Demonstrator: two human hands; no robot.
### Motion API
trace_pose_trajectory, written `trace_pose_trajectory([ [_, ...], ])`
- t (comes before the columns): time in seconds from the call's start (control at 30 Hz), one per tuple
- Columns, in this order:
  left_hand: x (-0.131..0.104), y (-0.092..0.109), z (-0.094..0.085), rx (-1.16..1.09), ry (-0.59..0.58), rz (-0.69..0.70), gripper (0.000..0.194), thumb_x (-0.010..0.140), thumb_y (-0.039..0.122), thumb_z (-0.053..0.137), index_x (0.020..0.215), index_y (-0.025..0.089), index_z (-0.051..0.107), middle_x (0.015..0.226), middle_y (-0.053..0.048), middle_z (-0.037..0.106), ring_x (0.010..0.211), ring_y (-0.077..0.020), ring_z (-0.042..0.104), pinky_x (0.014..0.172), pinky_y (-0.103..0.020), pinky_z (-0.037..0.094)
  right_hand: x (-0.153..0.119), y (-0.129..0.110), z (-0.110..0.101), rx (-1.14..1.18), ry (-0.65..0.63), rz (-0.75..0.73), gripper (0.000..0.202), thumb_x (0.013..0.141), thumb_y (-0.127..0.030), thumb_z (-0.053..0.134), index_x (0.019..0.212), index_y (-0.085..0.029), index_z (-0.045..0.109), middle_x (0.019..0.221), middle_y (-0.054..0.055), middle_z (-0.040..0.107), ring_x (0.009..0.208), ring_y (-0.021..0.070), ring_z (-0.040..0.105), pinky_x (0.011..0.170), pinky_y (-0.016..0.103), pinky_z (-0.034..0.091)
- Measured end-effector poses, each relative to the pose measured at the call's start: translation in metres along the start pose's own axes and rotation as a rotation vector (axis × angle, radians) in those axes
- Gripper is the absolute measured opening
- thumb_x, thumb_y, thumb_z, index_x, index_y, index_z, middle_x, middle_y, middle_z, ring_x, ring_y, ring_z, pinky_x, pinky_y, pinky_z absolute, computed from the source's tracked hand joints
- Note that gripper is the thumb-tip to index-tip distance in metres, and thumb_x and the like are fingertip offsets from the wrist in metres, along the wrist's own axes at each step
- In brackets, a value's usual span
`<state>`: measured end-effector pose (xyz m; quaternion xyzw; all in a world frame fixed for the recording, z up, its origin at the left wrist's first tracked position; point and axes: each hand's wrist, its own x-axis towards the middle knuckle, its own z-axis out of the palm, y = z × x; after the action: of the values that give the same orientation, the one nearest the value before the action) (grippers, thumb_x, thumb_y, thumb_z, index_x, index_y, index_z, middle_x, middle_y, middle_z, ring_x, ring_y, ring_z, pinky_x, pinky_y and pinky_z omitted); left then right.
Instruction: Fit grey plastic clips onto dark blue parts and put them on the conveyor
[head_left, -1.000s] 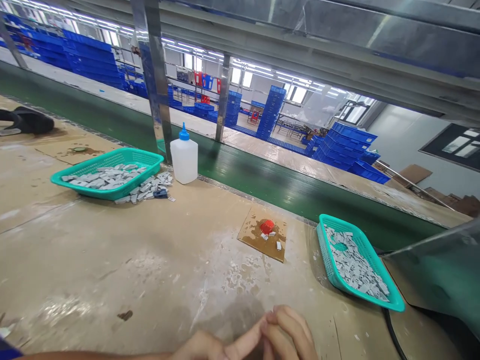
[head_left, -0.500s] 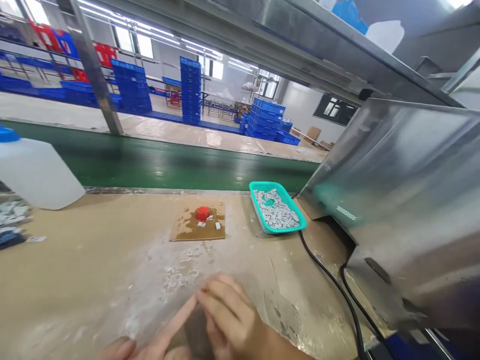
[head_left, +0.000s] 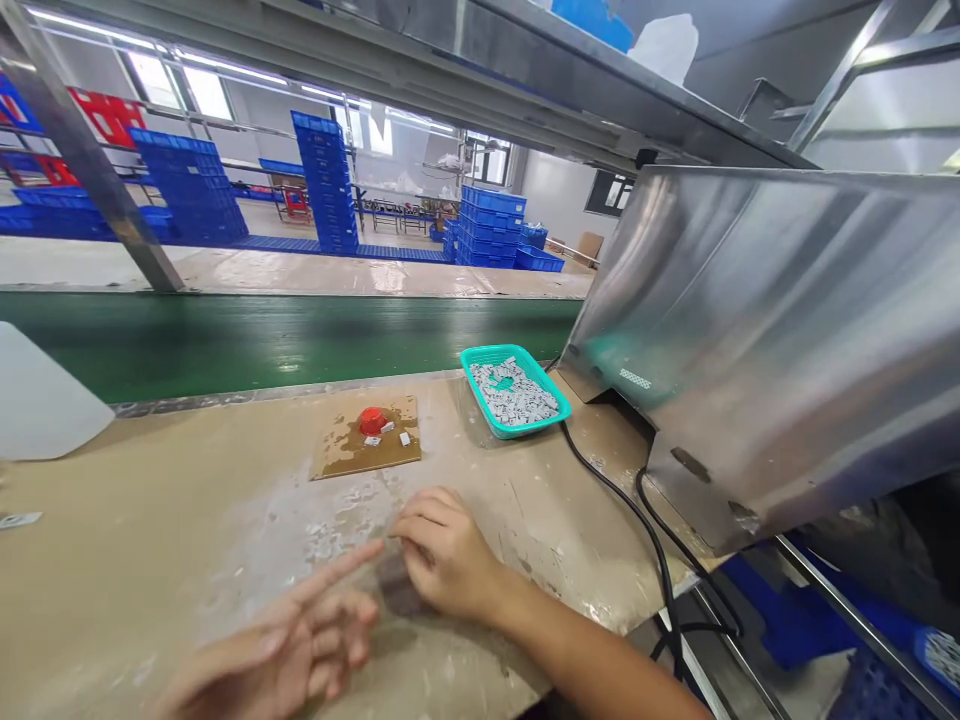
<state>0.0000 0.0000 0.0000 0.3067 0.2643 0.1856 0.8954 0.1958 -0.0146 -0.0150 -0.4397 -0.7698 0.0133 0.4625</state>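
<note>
My left hand (head_left: 289, 635) is over the near part of the worktable, index finger stretched out and the other fingers loosely bent. It is open and holds nothing that I can see. Just beyond that index fingertip, my right hand (head_left: 442, 550) is closed, its thumb and fingertips pinched together. Anything between them is hidden. Farther back lies a wet brown board (head_left: 364, 460) bearing a red cap-like piece (head_left: 372, 421). Several small white pieces (head_left: 405, 439) lie beside it. To the right stands a turquoise basket (head_left: 517, 432) of small white and grey pieces (head_left: 517, 395).
A metal housing (head_left: 750, 350) stands at the right, with black cables (head_left: 626, 500) running past it. Behind the table runs a green conveyor belt (head_left: 300, 340). A white plastic jug (head_left: 45, 400) is at the left. A metal shelf (head_left: 480, 60) hangs overhead.
The view has swung right and tilted. My hands have come farther into view, and my left index fingertip now sits slightly apart from the right fingertips. Board and basket stay put on the table.
</note>
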Motion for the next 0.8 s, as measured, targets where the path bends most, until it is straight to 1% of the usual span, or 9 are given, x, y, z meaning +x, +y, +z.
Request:
trace_pose_trajectory([
  [0.1, 0.000, 0.031, -0.011, 0.209, 0.310, 0.037, 0.077, 0.055, 0.036, 0.067, 0.126, 0.028, 0.039, 0.102, -0.004, 0.062, 0.087, -0.0239, 0.058, 0.069, -0.031, 0.049, 0.005, 0.002, -0.005, -0.026, -0.002, 0.044, 0.027, 0.071, -0.006, 0.041, 0.089, -0.016, 0.060, 0.081, 0.006, 0.061, 0.080, 0.0163, 0.053, 0.075, 0.029, 0.046],
  [0.2, -0.001, 0.074, -0.030, 0.596, 0.574, 0.226, 0.078, 0.054, 0.049, 0.059, 0.126, 0.027, 0.036, 0.112, -0.004, 0.058, 0.094, -0.0271, 0.056, 0.072, -0.035, 0.050, 0.017, 0.026, -0.030, -0.104, -0.013, 0.109, 0.038, 0.069, -0.007, 0.044, 0.105, -0.015, 0.056, 0.095, 0.008, 0.060, 0.091, 0.0184, 0.053, 0.082, 0.032, 0.045],
  [0.3, 0.001, 0.107, -0.061, 1.161, 0.883, 0.394, 0.081, 0.057, 0.048, 0.045, 0.128, 0.012, 0.031, 0.120, -0.013, 0.051, 0.104, -0.0285, 0.051, 0.088, -0.042, 0.042, 0.029, 0.072, -0.066, -0.285, -0.020, 0.252, 0.034, 0.072, -0.009, 0.047, 0.103, -0.016, 0.057, 0.102, 0.008, 0.060, 0.097, 0.0205, 0.053, 0.088, 0.036, 0.041],
  [0.33, 0.003, 0.113, -0.073, 1.346, 0.979, 0.413, 0.080, 0.059, 0.047, 0.038, 0.126, 0.005, 0.033, 0.121, -0.017, 0.049, 0.107, -0.0301, 0.048, 0.092, -0.044, 0.038, 0.032, 0.088, -0.077, -0.382, 0.012, 0.351, 0.029, 0.073, -0.011, 0.047, 0.099, -0.016, 0.059, 0.100, 0.009, 0.061, 0.097, 0.0218, 0.053, 0.088, 0.037, 0.041],
  [0.4, 0.010, 0.118, -0.096, 1.650, 1.114, 0.417, 0.078, 0.062, 0.046, 0.027, 0.119, -0.005, 0.039, 0.118, -0.024, 0.049, 0.109, -0.0331, 0.046, 0.094, -0.046, 0.033, 0.033, 0.115, -0.094, -0.448, 0.034, 0.410, 0.024, 0.073, -0.014, 0.050, 0.096, -0.013, 0.060, 0.097, 0.014, 0.061, 0.095, 0.0274, 0.053, 0.085, 0.044, 0.042],
  [0.5, 0.020, 0.116, -0.121, 1.894, 1.112, 0.446, 0.072, 0.068, 0.043, 0.016, 0.114, -0.004, 0.045, 0.111, -0.024, 0.054, 0.104, -0.0322, 0.050, 0.093, -0.044, 0.034, 0.026, 0.134, -0.107, -0.504, 0.081, 0.385, 0.025, 0.073, -0.022, 0.057, 0.097, -0.015, 0.059, 0.103, 0.014, 0.056, 0.101, 0.0296, 0.049, 0.086, 0.046, 0.040],
  [0.6, 0.023, 0.114, -0.133, 1.944, 1.082, 0.467, 0.071, 0.070, 0.042, 0.012, 0.116, -0.001, 0.046, 0.110, -0.021, 0.056, 0.103, -0.0295, 0.051, 0.091, -0.041, 0.036, 0.011, 0.130, -0.107, -0.542, 0.128, 0.239, 0.018, 0.077, -0.029, 0.055, 0.090, -0.017, 0.058, 0.098, 0.011, 0.054, 0.097, 0.0258, 0.048, 0.084, 0.040, 0.040],
  [0.67, 0.023, 0.114, -0.137, 1.939, 1.101, 0.478, 0.072, 0.070, 0.043, 0.013, 0.118, -0.001, 0.044, 0.110, -0.020, 0.056, 0.103, -0.0292, 0.050, 0.091, -0.041, 0.036, 0.001, 0.124, -0.104, -0.549, 0.044, 0.153, 0.012, 0.078, -0.028, 0.056, 0.082, -0.017, 0.056, 0.087, 0.009, 0.054, 0.086, 0.0230, 0.049, 0.076, 0.036, 0.042],
  [0.8, 0.024, 0.113, -0.147, 1.929, 1.098, 0.502, 0.072, 0.071, 0.044, 0.015, 0.124, 0.000, 0.039, 0.109, -0.018, 0.057, 0.100, -0.0290, 0.051, 0.089, -0.039, 0.036, -0.018, 0.114, -0.099, -0.616, -0.133, 0.141, 0.011, 0.073, -0.021, 0.060, 0.069, -0.017, 0.050, 0.074, 0.005, 0.052, 0.072, 0.0205, 0.047, 0.064, 0.031, 0.038],
])
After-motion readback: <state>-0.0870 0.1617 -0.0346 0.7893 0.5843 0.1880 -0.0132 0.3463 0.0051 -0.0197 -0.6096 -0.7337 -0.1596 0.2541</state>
